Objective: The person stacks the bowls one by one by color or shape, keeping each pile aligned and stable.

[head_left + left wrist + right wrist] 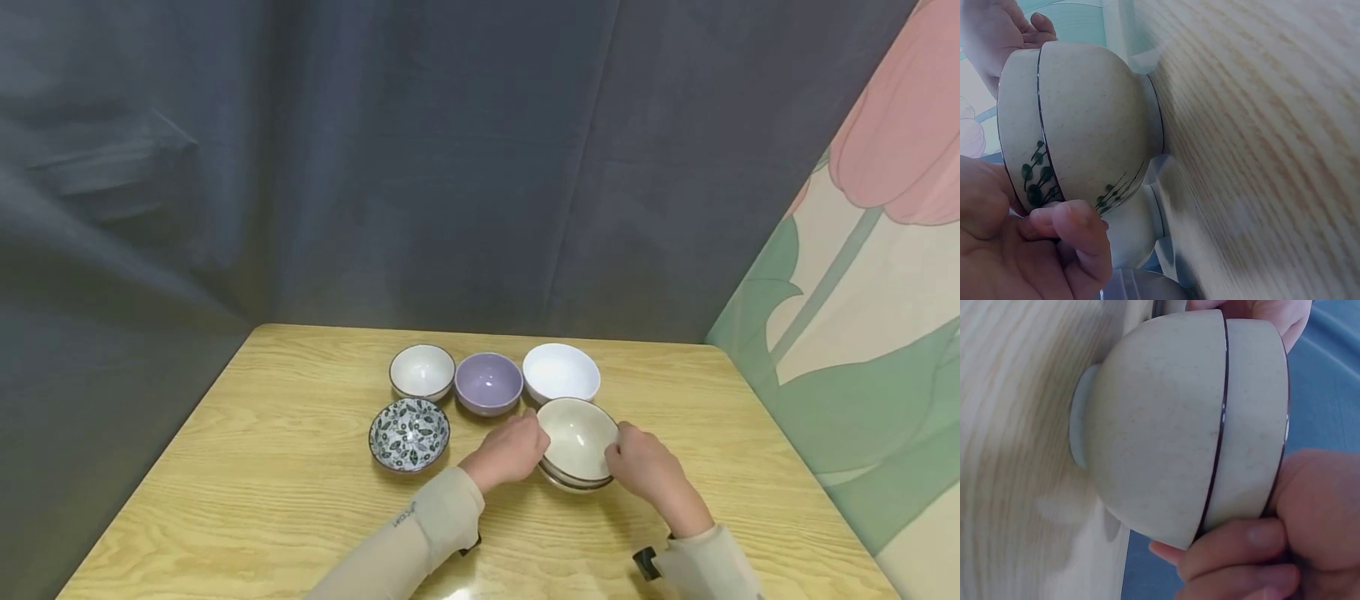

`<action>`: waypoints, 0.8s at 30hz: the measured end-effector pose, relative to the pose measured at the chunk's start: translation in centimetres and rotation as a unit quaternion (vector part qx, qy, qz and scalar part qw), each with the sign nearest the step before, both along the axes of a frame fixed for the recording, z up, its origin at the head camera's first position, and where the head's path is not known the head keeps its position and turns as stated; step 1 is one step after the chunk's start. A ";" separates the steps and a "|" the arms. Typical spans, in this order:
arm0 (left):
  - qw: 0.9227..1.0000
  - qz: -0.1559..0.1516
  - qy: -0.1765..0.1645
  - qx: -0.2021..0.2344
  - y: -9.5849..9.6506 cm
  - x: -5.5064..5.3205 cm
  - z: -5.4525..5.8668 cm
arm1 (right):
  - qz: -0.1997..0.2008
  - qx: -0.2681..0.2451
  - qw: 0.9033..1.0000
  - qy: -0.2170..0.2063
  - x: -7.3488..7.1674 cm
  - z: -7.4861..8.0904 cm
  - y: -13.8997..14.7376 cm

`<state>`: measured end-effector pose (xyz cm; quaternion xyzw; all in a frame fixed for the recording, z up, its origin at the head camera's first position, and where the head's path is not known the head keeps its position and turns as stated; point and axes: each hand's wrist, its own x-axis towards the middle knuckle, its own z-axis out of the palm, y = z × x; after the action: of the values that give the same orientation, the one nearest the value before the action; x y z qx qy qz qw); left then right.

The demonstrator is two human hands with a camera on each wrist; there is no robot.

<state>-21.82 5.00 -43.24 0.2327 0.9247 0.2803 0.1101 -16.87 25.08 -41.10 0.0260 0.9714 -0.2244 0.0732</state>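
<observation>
Two cream bowls with dark rims sit one inside the other, the upper bowl (576, 437) standing a little proud of the lower bowl (1094, 106). Green leaf sprigs show on their outer walls in the left wrist view. My left hand (513, 450) grips the pair at the left side, its fingers curled by the lower bowl's rim. On the opposite side my right hand (651, 471) holds the rims, fingers bent beneath the upper edge. Both thumbs are largely hidden. The lower bowl's foot (1082, 415) is close over the wooden tabletop.
Behind the pair stands a white bowl (561, 372), with a purple bowl (488, 383) and a dark-rimmed white bowl (422, 372) to its left. A leaf-patterned bowl (409, 434) lies left of my left hand. A dark curtain (450, 167) borders the table (247, 467) behind.
</observation>
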 end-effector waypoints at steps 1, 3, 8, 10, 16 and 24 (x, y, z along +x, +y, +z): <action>1.000 0.000 -0.002 -0.002 0.0 0.0 0.1 | 0.002 0.004 1.000 -0.006 0.0 0.0 0.0; 1.000 0.000 -0.007 -0.007 0.0 0.0 0.1 | 0.006 0.012 1.000 -0.015 -0.1 0.1 0.1; 1.000 0.000 -0.007 -0.018 0.1 0.0 0.2 | 0.021 0.023 0.999 -0.035 -0.2 0.1 0.1; 1.000 0.000 -0.006 -0.020 0.1 -0.1 0.2 | 0.024 0.022 0.999 -0.041 -0.2 0.1 0.1; 1.000 0.001 -0.009 -0.027 0.2 -0.1 0.1 | 0.026 0.020 0.998 -0.048 -0.3 0.1 0.0; 1.000 -0.011 -0.009 -0.012 0.0 -0.3 -0.1 | 0.026 0.022 0.998 -0.048 -0.4 0.1 0.0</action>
<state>-22.14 5.00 -43.33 0.2390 0.9244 0.2699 0.1244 -17.28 25.09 -41.04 0.0127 0.9718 -0.1994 0.1248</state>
